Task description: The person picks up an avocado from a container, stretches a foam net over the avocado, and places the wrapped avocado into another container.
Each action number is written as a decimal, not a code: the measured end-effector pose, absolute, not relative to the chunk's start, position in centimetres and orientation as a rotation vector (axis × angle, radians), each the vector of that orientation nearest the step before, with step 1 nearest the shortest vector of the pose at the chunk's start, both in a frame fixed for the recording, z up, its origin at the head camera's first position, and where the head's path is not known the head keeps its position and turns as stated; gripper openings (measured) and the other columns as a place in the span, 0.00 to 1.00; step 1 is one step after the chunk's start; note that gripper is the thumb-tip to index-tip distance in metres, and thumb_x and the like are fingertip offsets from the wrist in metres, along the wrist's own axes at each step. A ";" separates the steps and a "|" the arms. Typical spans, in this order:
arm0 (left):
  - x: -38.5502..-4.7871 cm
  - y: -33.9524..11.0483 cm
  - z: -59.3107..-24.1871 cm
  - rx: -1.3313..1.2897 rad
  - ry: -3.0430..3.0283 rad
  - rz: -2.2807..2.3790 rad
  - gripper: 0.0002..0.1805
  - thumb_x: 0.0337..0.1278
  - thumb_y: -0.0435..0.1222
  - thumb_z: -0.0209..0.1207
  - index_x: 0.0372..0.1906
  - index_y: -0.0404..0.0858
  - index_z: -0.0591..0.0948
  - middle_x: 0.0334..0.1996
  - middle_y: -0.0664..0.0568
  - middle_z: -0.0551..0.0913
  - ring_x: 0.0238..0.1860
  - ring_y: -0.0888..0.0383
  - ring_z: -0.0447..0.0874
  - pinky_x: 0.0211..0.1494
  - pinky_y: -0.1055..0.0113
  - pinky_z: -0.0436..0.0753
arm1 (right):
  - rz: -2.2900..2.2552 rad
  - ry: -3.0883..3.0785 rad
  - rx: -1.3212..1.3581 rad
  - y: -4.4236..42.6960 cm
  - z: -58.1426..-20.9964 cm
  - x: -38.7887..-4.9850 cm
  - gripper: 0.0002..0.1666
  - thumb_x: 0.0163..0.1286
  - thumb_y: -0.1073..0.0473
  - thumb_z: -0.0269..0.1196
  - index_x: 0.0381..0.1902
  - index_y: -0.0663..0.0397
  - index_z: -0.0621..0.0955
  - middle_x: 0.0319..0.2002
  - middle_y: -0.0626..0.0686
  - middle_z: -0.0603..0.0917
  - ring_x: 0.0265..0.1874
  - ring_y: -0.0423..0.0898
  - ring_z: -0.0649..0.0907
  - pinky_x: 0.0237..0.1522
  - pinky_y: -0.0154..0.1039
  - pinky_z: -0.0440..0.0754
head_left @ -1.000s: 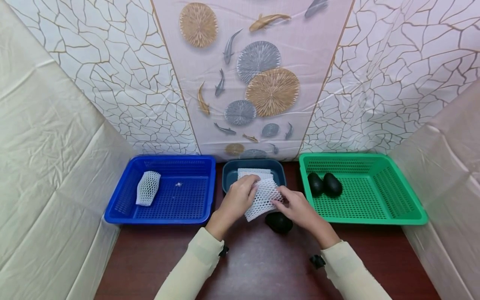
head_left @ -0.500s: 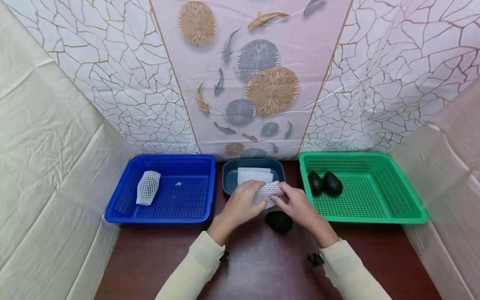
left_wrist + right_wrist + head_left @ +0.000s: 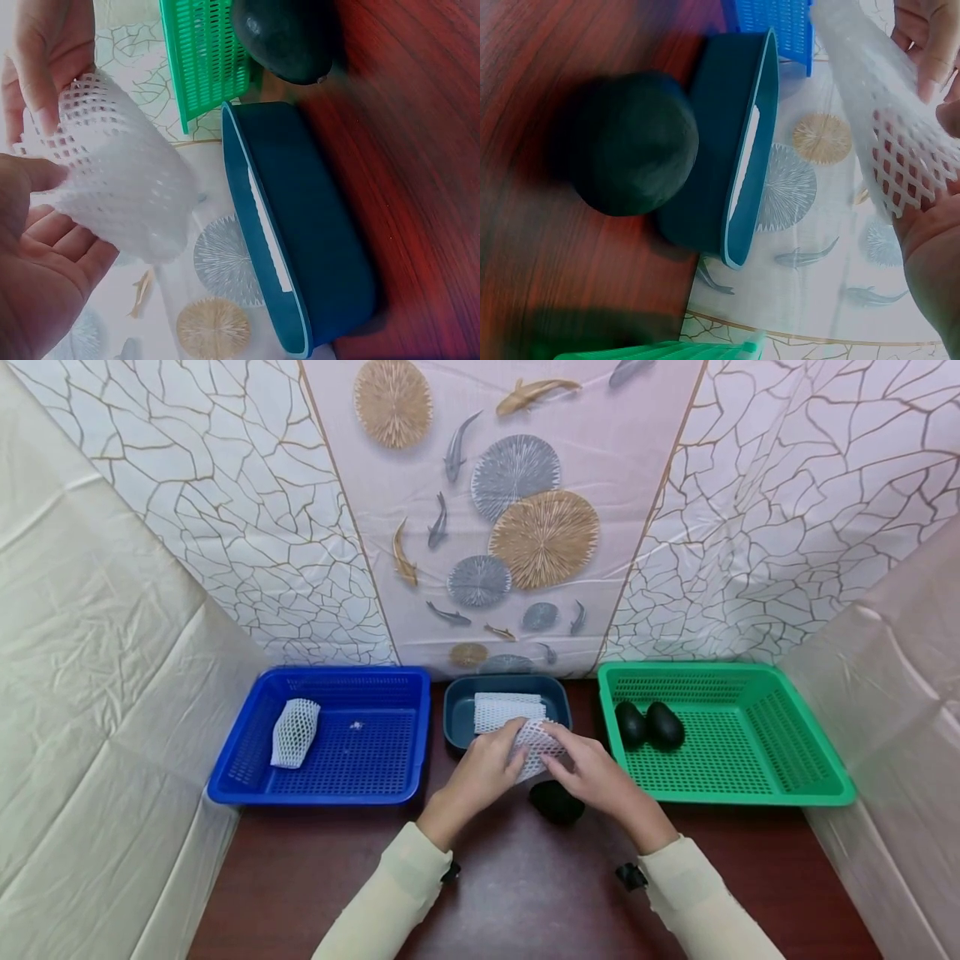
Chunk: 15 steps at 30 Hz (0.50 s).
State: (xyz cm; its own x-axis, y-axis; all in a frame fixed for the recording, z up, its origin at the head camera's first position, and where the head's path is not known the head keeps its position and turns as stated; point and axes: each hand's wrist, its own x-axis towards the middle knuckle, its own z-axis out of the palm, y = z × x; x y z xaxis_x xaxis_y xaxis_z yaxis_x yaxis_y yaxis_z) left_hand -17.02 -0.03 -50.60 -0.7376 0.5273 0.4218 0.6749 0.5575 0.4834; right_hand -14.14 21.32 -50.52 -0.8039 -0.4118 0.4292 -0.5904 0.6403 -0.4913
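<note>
White foam netting forms the sleeve (image 3: 534, 750) between the two hands. The left hand (image 3: 483, 767) pinches one side of its near end, thumb on the near face and fingers behind; the right hand (image 3: 600, 777) grips the other side, its fingers curled about the edge. The mesh is spread wide by the fingertips, and the rest of the sleeve stretches away from them, above the table (image 3: 517, 902). Below, apart from the fingers, a dark avocado (image 3: 557, 803) lies on the tabletop. Just beyond is a teal tub (image 3: 454, 714) with flat white netting (image 3: 497, 712) inside. Farther left, a blue basket (image 3: 315, 798) holds a bulging net sleeve (image 3: 295, 733); on the right, a green basket (image 3: 813, 760) holds two avocados (image 3: 664, 727), side by side.
</note>
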 end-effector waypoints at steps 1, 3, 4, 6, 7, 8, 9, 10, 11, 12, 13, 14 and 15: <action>-17.0 0.0 -50.6 -0.999 -2.562 -0.950 0.23 0.70 0.35 0.63 0.65 0.32 0.76 0.53 0.41 0.88 0.49 0.50 0.90 0.51 0.57 0.88 | 0.916 -2.592 0.814 21.3 -50.4 -14.1 0.30 0.70 0.64 0.67 0.68 0.66 0.74 0.59 0.65 0.84 0.49 0.53 0.89 0.48 0.51 0.87; -17.0 0.0 -50.7 -0.983 -2.556 -0.974 0.24 0.68 0.36 0.65 0.64 0.31 0.77 0.55 0.40 0.87 0.51 0.49 0.89 0.54 0.57 0.87 | 0.917 -2.599 0.824 21.3 -50.3 -14.0 0.31 0.71 0.65 0.66 0.69 0.65 0.73 0.59 0.65 0.84 0.50 0.53 0.89 0.49 0.51 0.87; -17.0 0.0 -50.7 -0.975 -2.550 -0.985 0.23 0.68 0.35 0.65 0.63 0.31 0.78 0.55 0.40 0.87 0.52 0.49 0.89 0.55 0.56 0.87 | 0.913 -2.598 0.826 21.3 -50.3 -14.0 0.30 0.71 0.65 0.66 0.69 0.64 0.73 0.59 0.64 0.84 0.49 0.52 0.89 0.49 0.51 0.87; -17.0 0.1 -50.9 -0.961 -2.527 -0.982 0.19 0.67 0.34 0.66 0.59 0.31 0.81 0.53 0.41 0.87 0.53 0.49 0.88 0.57 0.56 0.86 | 0.915 -2.592 0.830 21.3 -50.3 -14.0 0.29 0.71 0.65 0.66 0.68 0.63 0.74 0.56 0.61 0.86 0.46 0.49 0.89 0.46 0.48 0.88; -17.0 0.1 -51.0 -0.957 -2.510 -0.975 0.17 0.67 0.33 0.65 0.57 0.32 0.82 0.52 0.41 0.88 0.53 0.49 0.88 0.57 0.56 0.86 | 0.913 -2.589 0.829 21.3 -50.4 -14.1 0.28 0.71 0.65 0.66 0.67 0.62 0.74 0.54 0.60 0.86 0.44 0.48 0.89 0.45 0.47 0.88; -17.0 0.0 -51.0 -0.954 -2.494 -0.973 0.14 0.66 0.31 0.65 0.55 0.32 0.83 0.51 0.41 0.88 0.52 0.49 0.89 0.57 0.57 0.86 | 0.911 -2.589 0.828 21.3 -50.4 -14.1 0.27 0.71 0.65 0.66 0.65 0.61 0.74 0.52 0.59 0.87 0.42 0.46 0.89 0.43 0.46 0.88; -17.1 0.0 -51.1 -0.951 -2.479 -0.970 0.12 0.66 0.31 0.65 0.53 0.33 0.84 0.49 0.42 0.89 0.51 0.50 0.89 0.57 0.57 0.86 | 0.915 -2.595 0.824 21.3 -50.5 -14.1 0.26 0.71 0.65 0.66 0.64 0.60 0.74 0.50 0.58 0.87 0.41 0.46 0.89 0.41 0.44 0.88; -17.1 -0.1 -51.0 -0.946 -2.468 -0.970 0.11 0.66 0.30 0.65 0.51 0.33 0.84 0.48 0.43 0.89 0.50 0.50 0.89 0.56 0.57 0.86 | 0.909 -2.606 0.817 21.4 -50.5 -14.1 0.24 0.71 0.65 0.66 0.62 0.59 0.74 0.49 0.58 0.87 0.40 0.45 0.89 0.40 0.43 0.88; -17.2 -0.1 -51.0 -0.939 -2.464 -0.968 0.10 0.67 0.30 0.64 0.50 0.34 0.85 0.47 0.43 0.89 0.50 0.51 0.89 0.55 0.58 0.86 | 0.902 -2.624 0.808 21.5 -50.5 -14.1 0.23 0.71 0.64 0.67 0.61 0.59 0.74 0.49 0.58 0.87 0.38 0.44 0.89 0.38 0.42 0.88; -17.2 -0.2 -50.9 -0.932 -2.461 -0.973 0.09 0.67 0.30 0.64 0.50 0.34 0.85 0.47 0.44 0.89 0.49 0.51 0.90 0.55 0.58 0.86 | 0.888 -2.645 0.800 21.6 -50.6 -14.1 0.23 0.71 0.64 0.67 0.60 0.59 0.74 0.48 0.58 0.87 0.37 0.44 0.89 0.37 0.40 0.88; -17.2 -0.3 -50.7 -0.923 -2.461 -0.978 0.09 0.67 0.30 0.64 0.49 0.35 0.85 0.47 0.44 0.89 0.49 0.51 0.90 0.55 0.58 0.87 | 0.871 -2.671 0.792 21.7 -50.7 -14.2 0.22 0.71 0.63 0.67 0.59 0.58 0.74 0.47 0.57 0.88 0.36 0.43 0.89 0.36 0.39 0.88; -17.2 -0.4 -50.6 -0.912 -2.462 -0.989 0.08 0.67 0.30 0.64 0.49 0.35 0.85 0.47 0.44 0.89 0.49 0.51 0.90 0.55 0.58 0.87 | 0.847 -2.700 0.785 21.8 -50.8 -14.2 0.21 0.71 0.62 0.67 0.58 0.58 0.74 0.46 0.57 0.88 0.35 0.42 0.88 0.35 0.38 0.88; -17.3 -0.5 -50.4 -0.900 -2.461 -1.003 0.08 0.67 0.30 0.65 0.48 0.35 0.85 0.47 0.44 0.89 0.48 0.51 0.90 0.55 0.57 0.87 | 0.821 -2.731 0.775 21.9 -50.9 -14.2 0.20 0.72 0.61 0.67 0.57 0.57 0.75 0.45 0.56 0.88 0.34 0.41 0.88 0.35 0.38 0.87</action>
